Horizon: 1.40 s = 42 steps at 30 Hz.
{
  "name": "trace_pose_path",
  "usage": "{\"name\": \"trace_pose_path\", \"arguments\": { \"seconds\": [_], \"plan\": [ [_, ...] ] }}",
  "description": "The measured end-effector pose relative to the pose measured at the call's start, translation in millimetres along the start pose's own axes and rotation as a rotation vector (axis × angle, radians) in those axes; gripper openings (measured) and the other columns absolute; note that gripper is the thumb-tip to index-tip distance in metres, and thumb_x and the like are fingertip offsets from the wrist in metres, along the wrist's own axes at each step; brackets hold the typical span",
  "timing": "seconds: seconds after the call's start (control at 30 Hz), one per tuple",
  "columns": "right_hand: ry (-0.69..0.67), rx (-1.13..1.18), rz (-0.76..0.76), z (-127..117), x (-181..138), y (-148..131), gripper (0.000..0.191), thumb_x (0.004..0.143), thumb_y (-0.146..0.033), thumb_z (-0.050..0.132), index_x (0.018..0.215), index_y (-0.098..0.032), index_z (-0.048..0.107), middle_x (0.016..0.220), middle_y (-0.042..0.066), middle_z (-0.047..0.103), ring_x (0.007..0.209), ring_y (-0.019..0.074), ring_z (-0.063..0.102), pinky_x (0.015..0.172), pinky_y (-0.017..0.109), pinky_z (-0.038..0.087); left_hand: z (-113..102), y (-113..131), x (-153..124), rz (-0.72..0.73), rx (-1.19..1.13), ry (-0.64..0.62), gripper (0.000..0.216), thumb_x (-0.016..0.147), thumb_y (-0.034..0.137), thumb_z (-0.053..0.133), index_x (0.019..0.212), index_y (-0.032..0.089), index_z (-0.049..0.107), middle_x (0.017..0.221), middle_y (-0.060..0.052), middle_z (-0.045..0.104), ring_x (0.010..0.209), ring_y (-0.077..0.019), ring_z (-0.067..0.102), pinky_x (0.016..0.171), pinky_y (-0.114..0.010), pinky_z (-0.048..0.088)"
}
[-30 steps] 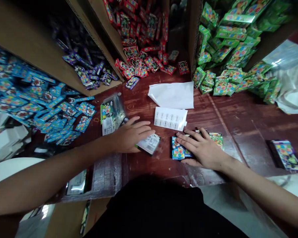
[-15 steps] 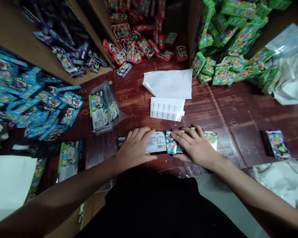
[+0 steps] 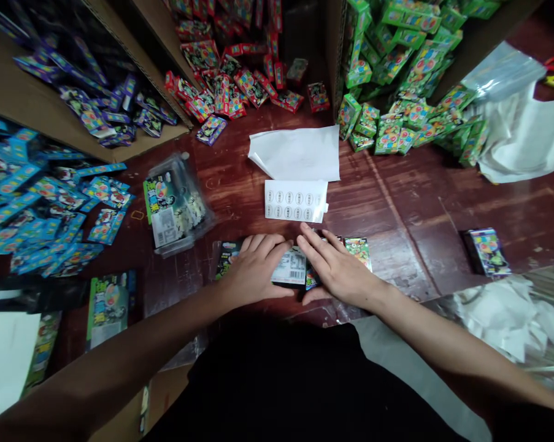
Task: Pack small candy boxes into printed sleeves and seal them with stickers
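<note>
A flat black package (image 3: pixel 291 267) with a white barcode label lies on the table before me. My left hand (image 3: pixel 258 270) spans it, fingers over the far side and thumb along the near edge. At its right end, a row of small printed boxes (image 3: pixel 359 250) lies under my right hand (image 3: pixel 334 270). That hand straddles the row, fingers stretched toward the far side and thumb at the near edge, and hides most of the boxes. Just beyond my hands rests a white sheet of round stickers (image 3: pixel 295 202).
Blank white paper (image 3: pixel 299 153) lies behind the stickers. Clear-wrapped packages (image 3: pixel 178 205) sit at left. Blue boxes (image 3: pixel 51 209), purple boxes (image 3: pixel 115 116), red boxes (image 3: pixel 230 92) and green boxes (image 3: pixel 405 116) are heaped around cardboard walls (image 3: pixel 134 55). A small stack (image 3: pixel 488 252) stands right.
The view has shifted to the right. My right hand's fingers have straightened, and the row of small boxes sits closer to the black package. My left hand stays on the package.
</note>
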State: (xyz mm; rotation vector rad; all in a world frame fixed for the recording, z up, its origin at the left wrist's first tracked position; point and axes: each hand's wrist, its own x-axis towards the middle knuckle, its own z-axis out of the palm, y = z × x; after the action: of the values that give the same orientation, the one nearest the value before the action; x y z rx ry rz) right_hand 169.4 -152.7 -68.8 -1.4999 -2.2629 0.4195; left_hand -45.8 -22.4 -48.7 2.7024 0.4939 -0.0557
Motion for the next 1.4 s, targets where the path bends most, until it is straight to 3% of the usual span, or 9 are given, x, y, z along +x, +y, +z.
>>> {"name": "trace_pose_path", "arguments": {
  "seconds": [0.27,0.43,0.53,0.63,0.77,0.93,1.07,1.27,1.4],
  "plan": [
    [0.008,0.075,0.024,-1.9,3.6,6.7,0.131,0.074,-0.080,0.060,0.161,-0.011,-0.010,0.164,0.028,0.022,0.154,0.0381,0.019,0.121,0.062,0.024,-16.7,-14.0,-0.4,0.108,-0.104,-0.097,0.088,0.074,0.048,0.080,0.149,0.023,0.041,0.138,-0.012,0.051,0.125,-0.0333,0.047,0.108,-0.049,0.039],
    [-0.040,-0.006,0.045,-2.2,3.1,2.4,0.127,0.074,-0.085,0.053,0.162,-0.013,-0.004,0.165,0.027,0.016,0.149,0.0392,0.032,0.124,0.061,0.010,-8.3,0.0,-3.4,0.001,-0.061,-0.022,0.085,0.071,0.053,0.080,0.140,0.017,0.048,0.135,-0.015,0.053,0.121,-0.0351,0.049,0.107,-0.052,0.039],
    [-0.078,-0.012,0.030,-17.6,-4.4,5.9,0.123,0.075,-0.084,0.058,0.163,-0.017,0.002,0.167,0.023,0.014,0.150,0.0413,0.027,0.122,0.066,-0.002,-4.5,4.5,-6.7,-0.027,-0.077,-0.011,0.087,0.071,0.053,0.079,0.144,0.020,0.045,0.135,-0.014,0.052,0.122,-0.0350,0.049,0.108,-0.053,0.038],
    [-0.141,0.003,0.042,-34.5,-13.7,15.2,0.108,0.082,-0.068,0.066,0.163,-0.022,0.011,0.165,0.016,0.028,0.152,0.0406,0.023,0.120,0.069,-0.005,-4.1,3.5,-9.2,-0.027,-0.088,-0.016,0.093,0.070,0.052,0.081,0.148,0.022,0.041,0.137,-0.013,0.051,0.124,-0.0349,0.048,0.109,-0.052,0.038],
    [-0.149,0.049,0.047,-42.1,-20.7,24.4,0.083,0.086,-0.047,0.066,0.158,-0.028,0.029,0.147,0.008,0.056,0.142,0.0348,0.040,0.122,0.067,-0.007,-5.4,2.7,-11.2,-0.046,-0.073,-0.020,0.095,0.069,0.051,0.082,0.149,0.024,0.039,0.138,-0.012,0.052,0.124,-0.0352,0.048,0.107,-0.052,0.038],
    [-0.031,0.030,0.159,-38.1,-22.2,19.5,0.070,0.085,-0.052,0.068,0.146,-0.028,0.045,0.139,0.008,0.062,0.134,0.0353,0.048,0.119,0.068,-0.016,-7.1,7.2,-11.9,-0.104,-0.059,0.025,0.092,0.068,0.048,0.083,0.146,0.022,0.041,0.137,-0.013,0.052,0.123,-0.0351,0.049,0.105,-0.051,0.038],
    [0.027,0.030,0.175,-34.7,-20.7,9.5,0.064,0.086,-0.051,0.067,0.141,-0.023,0.050,0.135,0.010,0.064,0.130,0.0337,0.052,0.119,0.068,-0.015,-7.1,10.8,-9.6,-0.162,-0.052,0.041,0.089,0.068,0.048,0.083,0.143,0.019,0.044,0.135,-0.013,0.053,0.119,-0.0346,0.050,0.105,-0.050,0.038],
    [-0.011,0.072,0.139,-27.7,-19.1,0.8,0.069,0.089,-0.051,0.066,0.148,-0.024,0.043,0.138,0.009,0.063,0.133,0.0316,0.052,0.121,0.065,-0.015,-3.0,16.8,-3.8,-0.065,-0.058,0.020,0.089,0.069,0.048,0.082,0.145,0.020,0.043,0.136,-0.013,0.053,0.122,-0.0340,0.049,0.103,-0.048,0.038],
    [-0.035,-0.015,0.149,-34.8,-36.3,16.9,0.106,0.080,-0.073,0.064,0.161,-0.024,0.016,0.159,0.015,0.041,0.150,0.0406,0.028,0.117,0.072,-0.014,-0.2,16.2,-1.8,-0.066,-0.055,0.032,0.088,0.072,0.051,0.079,0.145,0.018,0.044,0.137,-0.013,0.053,0.123,-0.0344,0.048,0.103,-0.049,0.037]
  ]
}}
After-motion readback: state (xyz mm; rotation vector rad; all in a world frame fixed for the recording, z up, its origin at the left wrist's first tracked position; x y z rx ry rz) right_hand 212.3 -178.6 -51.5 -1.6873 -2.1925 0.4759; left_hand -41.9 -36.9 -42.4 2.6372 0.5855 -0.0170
